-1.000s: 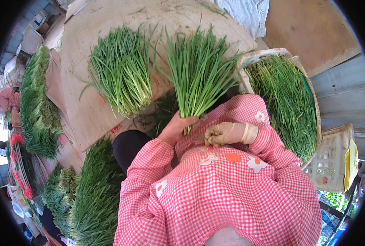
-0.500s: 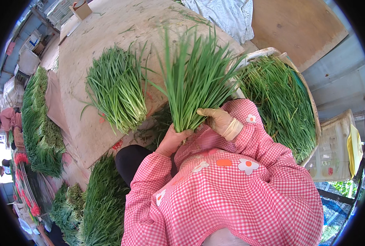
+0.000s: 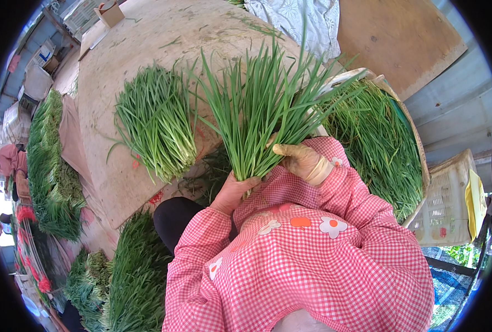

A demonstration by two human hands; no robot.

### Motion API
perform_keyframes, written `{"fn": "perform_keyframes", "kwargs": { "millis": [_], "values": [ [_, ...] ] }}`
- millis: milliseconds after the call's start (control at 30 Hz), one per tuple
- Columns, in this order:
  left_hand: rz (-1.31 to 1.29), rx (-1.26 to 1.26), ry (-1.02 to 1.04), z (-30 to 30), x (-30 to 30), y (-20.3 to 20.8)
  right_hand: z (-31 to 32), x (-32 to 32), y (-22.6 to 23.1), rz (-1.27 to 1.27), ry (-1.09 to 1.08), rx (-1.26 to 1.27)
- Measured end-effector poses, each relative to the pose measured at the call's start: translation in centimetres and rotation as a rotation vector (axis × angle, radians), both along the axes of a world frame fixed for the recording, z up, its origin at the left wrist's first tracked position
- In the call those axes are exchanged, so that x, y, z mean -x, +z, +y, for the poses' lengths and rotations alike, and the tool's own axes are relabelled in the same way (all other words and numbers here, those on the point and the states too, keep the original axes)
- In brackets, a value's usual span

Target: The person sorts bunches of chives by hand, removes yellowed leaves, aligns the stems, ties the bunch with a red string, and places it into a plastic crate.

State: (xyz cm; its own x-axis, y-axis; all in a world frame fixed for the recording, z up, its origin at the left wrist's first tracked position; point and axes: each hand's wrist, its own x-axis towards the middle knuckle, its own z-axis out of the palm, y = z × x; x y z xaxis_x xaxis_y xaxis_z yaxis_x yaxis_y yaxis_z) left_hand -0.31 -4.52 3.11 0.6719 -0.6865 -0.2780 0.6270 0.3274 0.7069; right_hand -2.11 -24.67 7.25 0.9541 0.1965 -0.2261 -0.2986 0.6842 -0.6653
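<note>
While your left hand point(image 3: 235, 192) clasps the bunch point(image 3: 249, 127) by its stems, your right hand point(image 3: 303, 159) grips its right side, farther up; a pile point(image 3: 156, 122) lies left of the bunch.

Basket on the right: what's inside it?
Green leaves fill the basket. They hide its bottom and anything beneath; tips of the held bunch also cover part of its left side.

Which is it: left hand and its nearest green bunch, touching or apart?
Touching: the head view shows the left hand closed around the green bunch near its base.
</note>
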Motion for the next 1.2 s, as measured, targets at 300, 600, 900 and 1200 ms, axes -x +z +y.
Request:
{"fn": "perform_keyframes", "kwargs": {
  "millis": [300, 600, 900, 1200],
  "values": [
    [-0.15, -0.21, -0.101, 0.0, -0.6, 0.2, -10.8, -5.0, 8.2, -0.329, -0.345, 0.094],
    [-0.117, -0.15, 0.025, -0.7, -0.6, -0.4, -12.4, 1.9, 9.0, -0.379, -0.149, 1.237],
    [-0.777, -0.584, 0.154, -3.6, 0.0, -0.3, 4.8, 2.0, -0.8, -0.015, 0.145, 0.621],
    [-0.933, -0.86, 0.204, -3.3, 1.7, 2.1, 5.5, -0.9, -1.0, -0.018, -0.323, 0.387]
  ]
}}
